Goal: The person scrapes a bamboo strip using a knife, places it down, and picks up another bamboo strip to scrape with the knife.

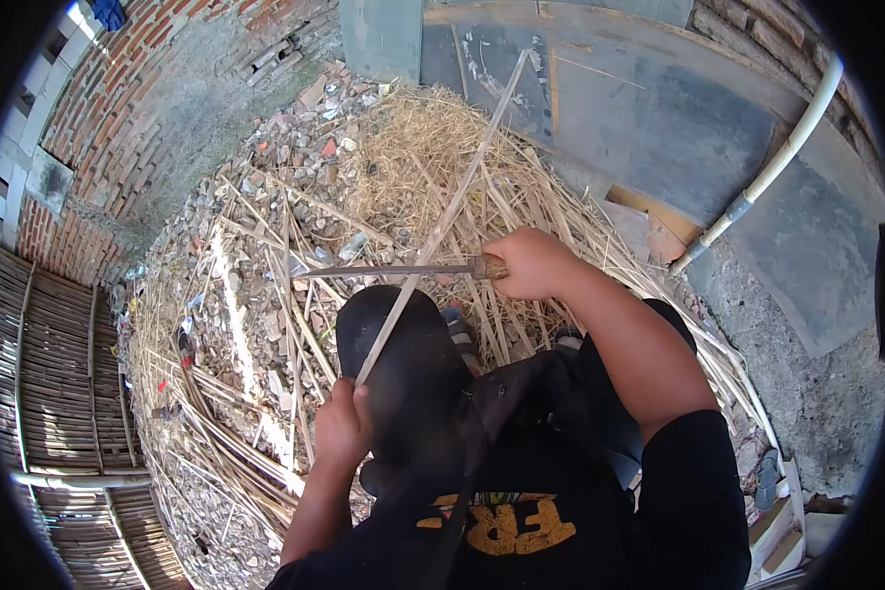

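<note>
My left hand (342, 425), low in the view, is closed around the near end of a long, pale bamboo strip (459, 195). The strip slants up and away to the right, toward the grey panels. In my right hand (533, 265) is the handle of a machete (383, 270), fingers wrapped round it. Its long, dark, narrow blade points left and crosses the strip a little beyond my knee. Whether blade and strip touch, I cannot tell. Below the strip, my dark-clothed knee (393, 329) is bent.
Shavings and split strips (423, 147) lie heaped ahead over rubble. More long strips (236, 433) lie at the left. Grey panels (649, 108) lean along the back right, with a pale pipe (787, 152) slanting before them. A brick wall (118, 128) and a bamboo screen (54, 354) stand left.
</note>
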Motion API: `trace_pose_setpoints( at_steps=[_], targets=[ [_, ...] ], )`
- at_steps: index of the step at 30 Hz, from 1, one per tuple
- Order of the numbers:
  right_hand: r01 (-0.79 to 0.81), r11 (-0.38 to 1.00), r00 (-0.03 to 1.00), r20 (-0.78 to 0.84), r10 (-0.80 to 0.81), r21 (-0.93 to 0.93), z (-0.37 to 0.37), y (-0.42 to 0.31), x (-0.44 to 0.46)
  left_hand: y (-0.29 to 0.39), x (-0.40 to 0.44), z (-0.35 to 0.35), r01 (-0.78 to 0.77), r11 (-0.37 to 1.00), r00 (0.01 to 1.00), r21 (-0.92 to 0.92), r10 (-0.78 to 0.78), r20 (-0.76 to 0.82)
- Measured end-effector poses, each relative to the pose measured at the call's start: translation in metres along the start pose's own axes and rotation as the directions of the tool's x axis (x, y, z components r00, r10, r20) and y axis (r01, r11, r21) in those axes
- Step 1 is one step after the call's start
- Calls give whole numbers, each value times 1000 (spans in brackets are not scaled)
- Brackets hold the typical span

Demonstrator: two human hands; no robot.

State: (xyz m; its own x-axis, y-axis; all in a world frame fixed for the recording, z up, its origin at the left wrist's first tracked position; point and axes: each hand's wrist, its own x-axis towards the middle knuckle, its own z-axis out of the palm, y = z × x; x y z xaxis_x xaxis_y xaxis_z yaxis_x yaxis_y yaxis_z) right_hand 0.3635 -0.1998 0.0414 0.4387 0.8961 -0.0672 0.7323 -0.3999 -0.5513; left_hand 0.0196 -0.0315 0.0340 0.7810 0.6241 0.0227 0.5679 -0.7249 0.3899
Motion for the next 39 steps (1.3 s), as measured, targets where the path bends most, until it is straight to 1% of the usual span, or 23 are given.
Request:
trace_pose_setpoints(
  at_steps=[3, 6, 9, 10, 12, 13, 14, 15, 17, 18, 21, 22, 25, 28, 29, 31, 34, 36, 37, 38, 39],
  targets=[
    [8, 994, 997, -81, -17, -110, 3, -9, -3, -4, 2, -4, 33, 999, 998, 9, -34, 58],
    [108, 975, 982, -131, -134, -193, 13, -21, -6, -4, 5, -11, -1, 1000, 994, -27, 4, 112],
    [6, 999, 995, -97, -11, -52, 11, -2, 6, -8, 5, 2, -44, 999, 999, -12, 44, 22],
    [8, 995, 995, -98, -17, -96, 15, -1, 7, -6, 6, 5, -13, 1000, 1000, 10, 13, 12],
    [7, 982, 993, -113, -29, -191, 16, -2, 9, -3, 8, 0, 14, 1000, 999, 23, -14, 40],
    [29, 981, 986, -156, -60, -194, 16, -4, 7, -1, 9, -5, 24, 999, 998, 31, -26, 58],
    [52, 979, 977, -194, -91, -195, 18, -8, 4, -1, 10, -13, -5, 1000, 996, -22, 7, 89],
    [80, 978, 966, -229, -124, -194, 19, -12, 1, 3, 10, -18, -1, 999, 991, -52, 8, 131],
    [137, 959, 962, -200, -189, -246, 24, -17, -2, 9, 8, -26, 17, 994, 977, -105, 5, 212],
    [167, 948, 957, -185, -222, -272, 26, -18, -3, 9, 6, -20, 0, 995, 977, -97, 20, 211],
    [-49, 995, 990, -140, 36, -88, 10, 2, 7, 13, 8, -12, -27, 998, 988, -53, 35, 150],
    [-18, 995, 982, -190, 0, -93, 15, 4, 10, 17, 10, -15, 10, 999, 983, -37, -3, 182],
    [-1, 974, 979, -200, -45, -227, 10, -7, 6, 7, 12, -18, 31, 995, 973, -99, -7, 229],
    [121, 952, 974, -154, -169, -281, 16, -15, -1, 4, 6, -15, -22, 995, 982, -97, 40, 184],
    [93, 963, 980, -146, -133, -254, 16, -10, 0, 3, 6, -14, -42, 995, 984, -94, 57, 167],
    [41, 977, 991, -119, -67, -207, 10, 4, 5, 3, 1, -14, -18, 997, 986, -76, 31, 165],
    [-10, 978, 981, -191, -31, -208, 2, 10, 9, 7, 0, -15, 12, 995, 985, -99, 6, 172],
    [7, 975, 976, -211, -55, -221, 3, 3, 7, 1, 4, -19, 19, 990, 978, -137, 10, 207],
    [13, 975, 974, -218, -63, -222, 5, -3, 5, 0, 5, -16, 8, 989, 982, -148, 21, 189],
    [67, 975, 974, -197, -110, -211, 7, -8, 1, -2, 3, -13, 0, 988, 984, -154, 27, 176],
    [106, 962, 975, -165, -150, -250, 11, -13, -1, -3, 2, -13, -7, 987, 986, -158, 33, 164]
  ],
)
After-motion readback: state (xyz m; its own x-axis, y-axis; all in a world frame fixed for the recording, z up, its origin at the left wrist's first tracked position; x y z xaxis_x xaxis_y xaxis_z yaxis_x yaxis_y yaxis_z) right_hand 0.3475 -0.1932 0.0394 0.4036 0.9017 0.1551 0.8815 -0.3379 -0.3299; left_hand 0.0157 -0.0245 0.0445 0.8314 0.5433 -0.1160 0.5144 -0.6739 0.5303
